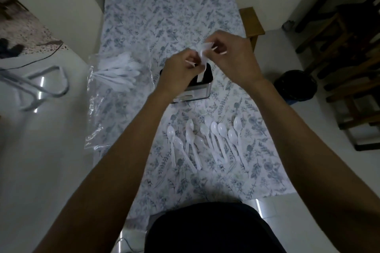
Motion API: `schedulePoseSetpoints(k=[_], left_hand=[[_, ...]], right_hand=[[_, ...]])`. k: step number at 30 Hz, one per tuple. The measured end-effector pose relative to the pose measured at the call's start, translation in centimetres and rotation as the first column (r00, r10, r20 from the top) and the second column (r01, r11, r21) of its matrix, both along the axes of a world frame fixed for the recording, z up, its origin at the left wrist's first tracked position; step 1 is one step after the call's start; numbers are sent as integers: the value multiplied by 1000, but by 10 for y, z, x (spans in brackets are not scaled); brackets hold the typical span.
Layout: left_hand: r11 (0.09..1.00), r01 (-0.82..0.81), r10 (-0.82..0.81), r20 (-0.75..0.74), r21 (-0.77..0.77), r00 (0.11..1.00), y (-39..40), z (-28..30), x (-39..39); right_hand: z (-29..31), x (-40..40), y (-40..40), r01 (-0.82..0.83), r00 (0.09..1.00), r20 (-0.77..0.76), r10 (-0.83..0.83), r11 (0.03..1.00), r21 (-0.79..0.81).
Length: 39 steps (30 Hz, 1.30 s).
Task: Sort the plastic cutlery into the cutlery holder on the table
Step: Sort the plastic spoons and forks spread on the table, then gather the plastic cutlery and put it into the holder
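Right now both hands sit above the cutlery holder [195,84] mid-table — left hand [181,68] and right hand [232,55] each pinching white plastic pieces [205,51], seemingly separating them for dropping in. Spoons [207,139] lie nearer, bagged cutlery [119,68] at the left table [174,6] edge; far half gives moving room.

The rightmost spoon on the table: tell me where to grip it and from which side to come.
Pinch the rightmost spoon at the near end of its handle, coming from above on its right, where the cloth is bare. Its bowl points away toward the holder, and neighbouring spoons crowd its left.
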<state>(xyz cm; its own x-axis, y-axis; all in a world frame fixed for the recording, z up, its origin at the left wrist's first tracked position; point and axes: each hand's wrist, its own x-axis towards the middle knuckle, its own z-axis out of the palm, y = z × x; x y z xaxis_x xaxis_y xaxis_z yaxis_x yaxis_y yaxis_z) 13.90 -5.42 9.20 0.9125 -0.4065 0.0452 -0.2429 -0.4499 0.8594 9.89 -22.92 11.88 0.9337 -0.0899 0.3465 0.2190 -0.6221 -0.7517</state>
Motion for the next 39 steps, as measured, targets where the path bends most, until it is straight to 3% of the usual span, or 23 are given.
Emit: schedulePoseSetpoints(k=[6, 12, 16, 19, 24, 29, 35, 39], left_hand=[[989, -79, 83, -25, 128, 996, -29, -24, 36], [978, -65, 83, -83, 199, 993, -36, -52, 35], [984, -100, 132, -224, 149, 966, -38, -58, 33], [979, -133, 164, -204, 156, 965, -40, -67, 33], [971, -196, 224, -229, 136, 947, -45, -75, 28], [965, -205, 227, -126, 166, 966, -42, -66, 1], [966, -226, 238, -88, 127, 967, -20, -89, -49], [972, -202, 228, -277, 117, 934, -10, -115, -104]], right_hand=[[-31, 38, -10, 25, 999, 34, -19, 986, -167], [-57, 37, -16, 34, 996, -71, -47, 983, -178], [-67, 43, -17, 72, 986, -131, -100, 977, -201], [-77, 50, -17, 125, 961, -230, -154, 983, -136], [-103, 54, -13, 162, 931, -299, -211, 970, -182], [-116, 45, -13, 263, 887, -353, -299, 953, -148], [-125, -20, -24, 380, 837, -438, -330, 924, 31], [-158, -108, -27, 375, 715, -556, -424, 904, -207]])
